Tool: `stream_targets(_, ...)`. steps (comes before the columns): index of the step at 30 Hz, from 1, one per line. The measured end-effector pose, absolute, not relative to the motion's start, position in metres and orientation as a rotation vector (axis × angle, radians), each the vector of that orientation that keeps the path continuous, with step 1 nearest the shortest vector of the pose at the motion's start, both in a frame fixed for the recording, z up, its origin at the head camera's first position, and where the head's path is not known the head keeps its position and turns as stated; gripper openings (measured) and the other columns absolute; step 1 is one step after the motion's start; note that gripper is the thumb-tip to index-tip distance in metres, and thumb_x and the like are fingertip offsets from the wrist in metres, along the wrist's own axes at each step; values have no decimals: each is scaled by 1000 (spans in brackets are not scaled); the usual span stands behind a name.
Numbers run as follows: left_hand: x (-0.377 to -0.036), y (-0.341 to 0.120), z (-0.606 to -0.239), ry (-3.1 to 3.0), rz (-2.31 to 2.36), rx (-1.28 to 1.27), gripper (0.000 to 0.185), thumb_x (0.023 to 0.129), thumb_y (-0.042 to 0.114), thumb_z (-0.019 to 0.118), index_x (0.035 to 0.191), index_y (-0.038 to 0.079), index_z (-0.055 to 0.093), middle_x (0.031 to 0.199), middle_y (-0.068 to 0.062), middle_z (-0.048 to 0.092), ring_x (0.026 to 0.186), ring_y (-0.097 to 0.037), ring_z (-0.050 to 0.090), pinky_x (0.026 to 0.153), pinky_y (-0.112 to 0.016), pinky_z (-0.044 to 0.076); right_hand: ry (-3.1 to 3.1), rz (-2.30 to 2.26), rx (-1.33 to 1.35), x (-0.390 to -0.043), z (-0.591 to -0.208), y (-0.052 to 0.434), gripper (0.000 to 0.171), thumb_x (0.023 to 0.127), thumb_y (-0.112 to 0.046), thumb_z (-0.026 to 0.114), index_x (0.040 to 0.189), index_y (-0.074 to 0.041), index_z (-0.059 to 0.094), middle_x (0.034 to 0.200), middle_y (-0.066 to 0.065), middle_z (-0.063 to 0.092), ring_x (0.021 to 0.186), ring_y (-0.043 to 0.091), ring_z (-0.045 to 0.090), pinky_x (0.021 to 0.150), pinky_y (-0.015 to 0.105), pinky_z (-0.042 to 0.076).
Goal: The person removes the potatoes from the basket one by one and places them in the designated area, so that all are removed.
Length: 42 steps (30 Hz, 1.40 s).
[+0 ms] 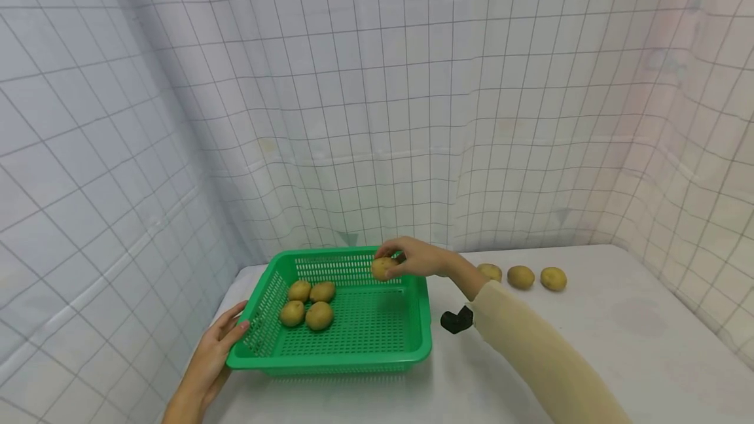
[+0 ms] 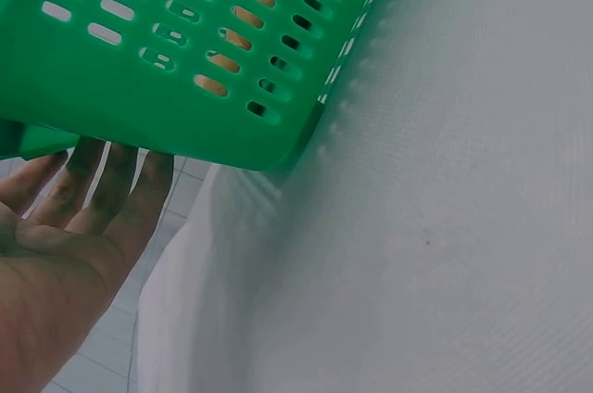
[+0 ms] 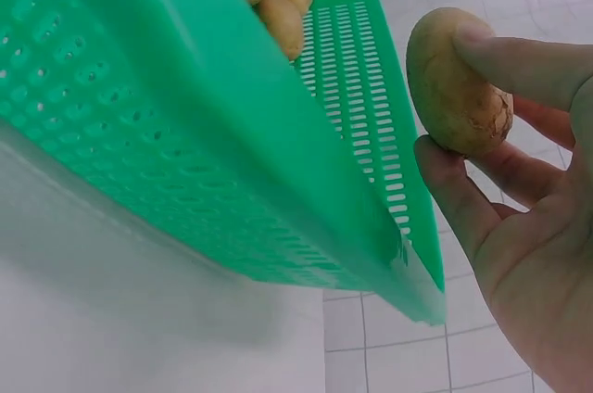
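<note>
A green perforated plastic basket (image 1: 330, 363) sits on the white-covered table, with several potatoes (image 1: 319, 316) grouped in its left half. My left hand (image 1: 207, 352) holds the basket's left rim, thumb at the top edge and fingers along the outer side. In the left wrist view, its fingertips are partly hidden by the green wall. Above the basket's back right corner, my right hand (image 1: 417, 257) pinches one yellow-brown potato (image 3: 454, 82) between thumb and fingers. A rough brown patch shows on that potato's lower side in the right wrist view.
Right of the basket, three potatoes lie in a row near the table's back edge, the rightmost potato (image 1: 554, 279) farthest out; my forearm overlaps the nearest. A small black object (image 1: 456, 320) shows beside my right sleeve. Grid-patterned white curtains (image 1: 412, 116) enclose the back and sides.
</note>
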State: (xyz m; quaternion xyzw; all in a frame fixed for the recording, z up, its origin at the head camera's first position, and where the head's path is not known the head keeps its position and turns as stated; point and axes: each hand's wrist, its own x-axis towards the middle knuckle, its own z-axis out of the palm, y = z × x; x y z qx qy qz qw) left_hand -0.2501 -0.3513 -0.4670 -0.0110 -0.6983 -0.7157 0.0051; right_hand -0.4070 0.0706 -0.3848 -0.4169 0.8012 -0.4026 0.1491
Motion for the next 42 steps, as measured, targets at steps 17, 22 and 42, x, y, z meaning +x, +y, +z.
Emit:
stream_targets(17,-251,-348,-469,-2191,-2234,-55,66,111,24,54,162,1,18,139,2,50,117,-13,61,91,-29,55,2360,-1255,-1080,-411,-386,109,41,99,-15,71,137,-4,62,128,5,64,120,27,55,108,48,43)
stream_targets(22,-252,-348,-470,-2193,-2225,-49,66,111,24,54,162,1,19,139,2,50,117,-13,60,91,-29,54,2380,-1254,-1072,-414,-389,118,42,99,-15,71,137,-3,61,129,7,63,120,26,56,109,48,42)
stream_targets(42,-250,-353,-471,-2200,-2212,-37,68,111,25,54,162,1,18,137,4,52,115,-13,62,89,-30,56,2410,-1302,-1007,-412,-394,148,45,99,-14,73,139,1,59,134,12,60,124,30,55,107,50,44)
